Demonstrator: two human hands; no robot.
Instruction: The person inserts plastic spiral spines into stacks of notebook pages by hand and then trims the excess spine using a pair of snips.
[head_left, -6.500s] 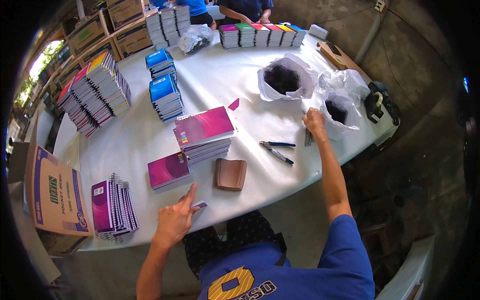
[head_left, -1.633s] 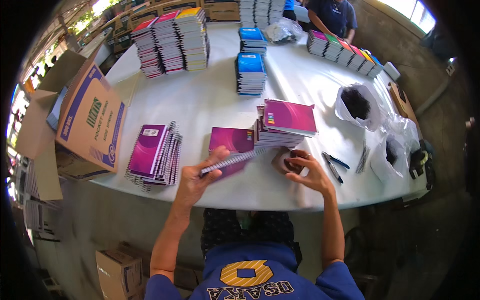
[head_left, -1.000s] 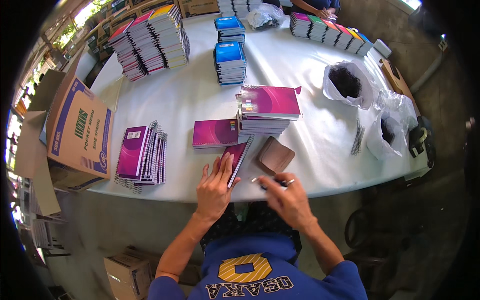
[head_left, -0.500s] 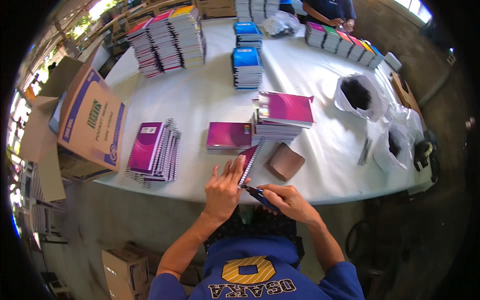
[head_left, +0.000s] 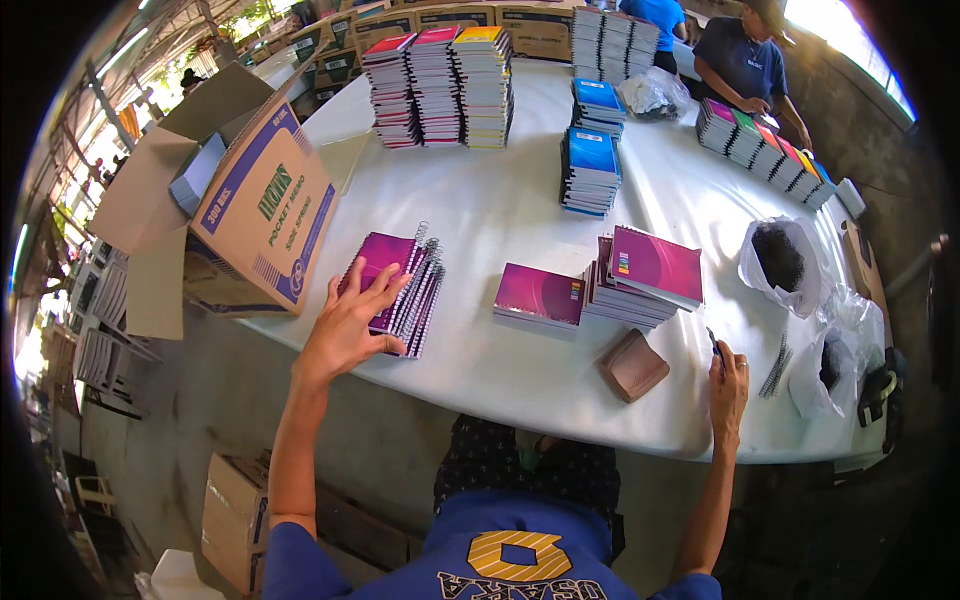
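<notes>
My left hand [head_left: 350, 325] rests with fingers spread on a pile of purple spiral notebooks [head_left: 385, 255] at the table's left front. Metal coils stick out along the pile's right side. My right hand [head_left: 729, 385] is closed round a small pair of dark pliers [head_left: 713, 343], mostly hidden by the fingers, over the right front of the table. Between the hands lie a low pile of purple booklets [head_left: 540, 295], a taller stack of purple booklets [head_left: 655, 268] with no coils showing, and a brown block [head_left: 634, 367].
An open cardboard box [head_left: 262, 205] leans at the left edge. Farther back stand notebook stacks [head_left: 437, 95] and blue notebooks [head_left: 590, 165]. Right of my right hand are loose coils [head_left: 775, 368] and plastic bags [head_left: 780, 265] of dark coils. A co-worker [head_left: 750, 65] stands across the table.
My left hand has moved left from the notebook it held upright to the left pile. My right hand has moved right with the pliers, away from the coil. The view has shifted.
</notes>
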